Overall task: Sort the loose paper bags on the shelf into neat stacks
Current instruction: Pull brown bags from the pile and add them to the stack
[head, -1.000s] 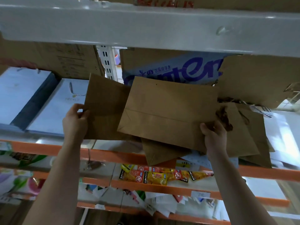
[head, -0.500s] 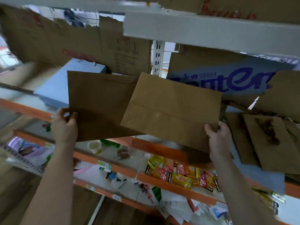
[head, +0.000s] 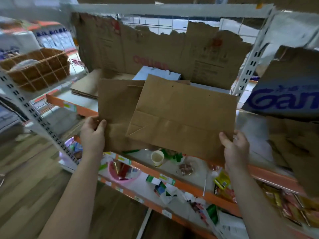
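paper bags [head: 183, 121] carried left, orange-edged shelf [head: 72, 106], wood floor [head: 25, 178]

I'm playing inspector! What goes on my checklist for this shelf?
Surface: shelf with an orange edge, partly covered.
Job's things: two flat brown bags held up, front bag overlapping back bag; a flat stack lies on the shelf; white bag behind.
Clutter: below, a paper cup, pink bowl, snack packets.
Hands: left hand grips the back bag's corner; right hand grips the front bag's corner.
Cables: nothing seen.
Surroundings: torn cardboard at the back, wicker basket to the left.
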Demonstrator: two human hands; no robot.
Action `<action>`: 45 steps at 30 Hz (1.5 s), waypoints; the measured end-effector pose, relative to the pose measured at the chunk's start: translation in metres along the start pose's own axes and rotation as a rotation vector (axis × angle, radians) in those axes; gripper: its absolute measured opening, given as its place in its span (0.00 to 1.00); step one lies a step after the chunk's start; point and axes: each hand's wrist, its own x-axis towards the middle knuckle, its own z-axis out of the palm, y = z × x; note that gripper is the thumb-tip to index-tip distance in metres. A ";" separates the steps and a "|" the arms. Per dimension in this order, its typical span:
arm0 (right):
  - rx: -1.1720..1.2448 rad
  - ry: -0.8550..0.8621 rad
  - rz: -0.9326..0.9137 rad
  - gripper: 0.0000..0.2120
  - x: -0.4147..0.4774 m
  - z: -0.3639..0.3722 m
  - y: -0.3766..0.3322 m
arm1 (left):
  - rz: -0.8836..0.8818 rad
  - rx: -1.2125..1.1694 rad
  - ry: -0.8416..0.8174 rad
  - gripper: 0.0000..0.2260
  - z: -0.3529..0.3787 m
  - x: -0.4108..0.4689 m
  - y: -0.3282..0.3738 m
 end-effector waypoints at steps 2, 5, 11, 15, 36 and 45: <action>0.024 -0.018 -0.007 0.11 -0.005 0.029 -0.002 | -0.007 -0.009 0.013 0.04 -0.011 0.017 -0.006; 0.037 -0.035 -0.032 0.11 -0.005 0.067 -0.008 | -0.021 -0.033 0.029 0.04 -0.020 0.049 -0.014; 0.000 -0.026 -0.128 0.07 0.019 0.142 -0.022 | -0.040 -0.071 0.026 0.03 -0.030 0.120 -0.030; 0.008 -0.046 -0.155 0.07 0.041 0.189 -0.033 | -0.028 -0.049 0.058 0.04 -0.029 0.169 -0.032; -0.052 0.113 -0.194 0.08 0.070 0.331 -0.043 | -0.119 -0.105 -0.131 0.10 -0.012 0.382 -0.111; -0.105 0.250 -0.165 0.08 0.033 0.418 -0.033 | -0.093 0.093 -0.325 0.11 -0.035 0.466 -0.151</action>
